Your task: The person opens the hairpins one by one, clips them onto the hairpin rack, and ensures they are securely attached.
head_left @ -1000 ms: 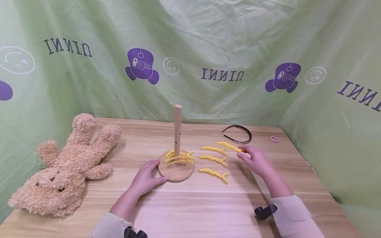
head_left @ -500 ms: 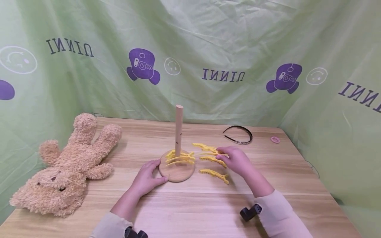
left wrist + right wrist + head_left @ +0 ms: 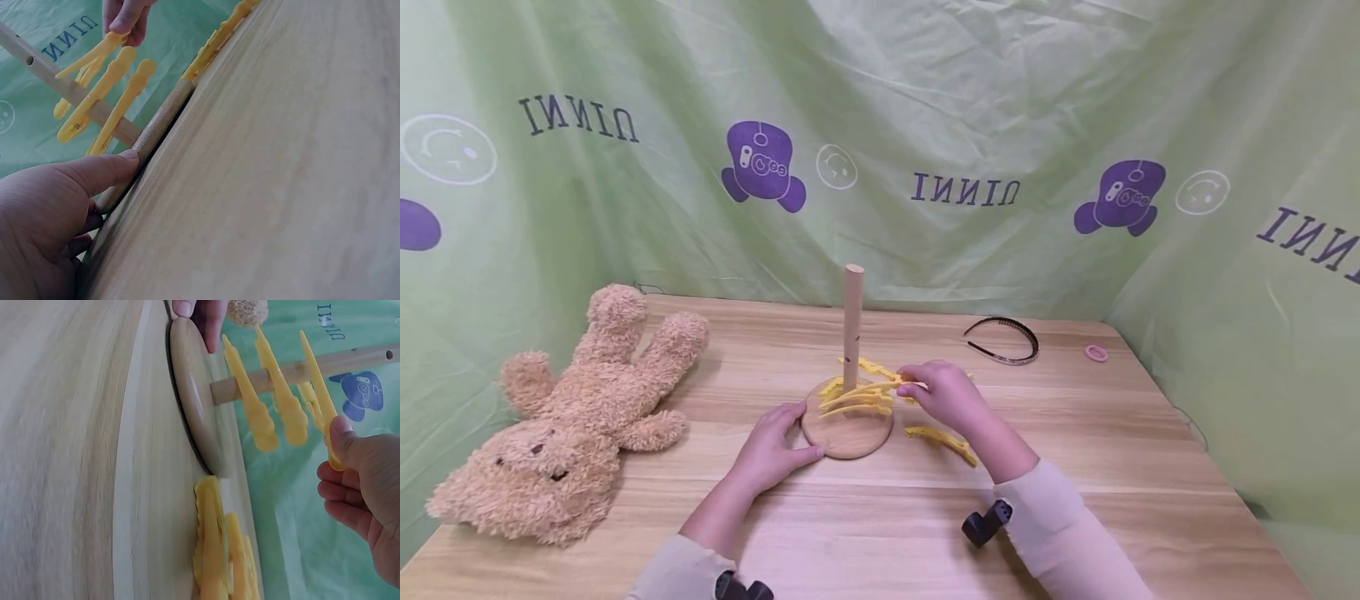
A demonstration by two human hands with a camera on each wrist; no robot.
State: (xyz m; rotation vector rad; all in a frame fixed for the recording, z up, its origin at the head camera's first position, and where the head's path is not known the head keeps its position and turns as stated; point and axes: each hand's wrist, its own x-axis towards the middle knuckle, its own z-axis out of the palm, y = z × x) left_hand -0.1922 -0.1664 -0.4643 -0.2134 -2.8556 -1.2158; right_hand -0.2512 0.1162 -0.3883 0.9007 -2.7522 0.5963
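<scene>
A wooden post (image 3: 852,325) stands upright on a round wooden base (image 3: 848,442), with two yellow clips (image 3: 284,403) clamped around its lower part. My left hand (image 3: 771,450) grips the base's left edge between thumb and fingers. My right hand (image 3: 951,398) pinches the tail of another yellow clip (image 3: 322,387); its jaws are spread, one on either side of the post, above the clamped clips. In the right wrist view, thumb and fingers (image 3: 369,487) press that clip's tail. One yellow clip (image 3: 942,443) lies on the table below my right hand; others beside it are mostly hidden.
A plush bear (image 3: 580,417) lies on the left of the table (image 3: 880,533). A black headband (image 3: 1026,337) and a pink ring (image 3: 1096,354) are at the back right. Green printed cloth (image 3: 880,100) hangs behind and at the sides.
My right hand has moved left from the right side of the table to the post, carrying the yellow clip, whose jaws have opened. My left hand has stayed on the base.
</scene>
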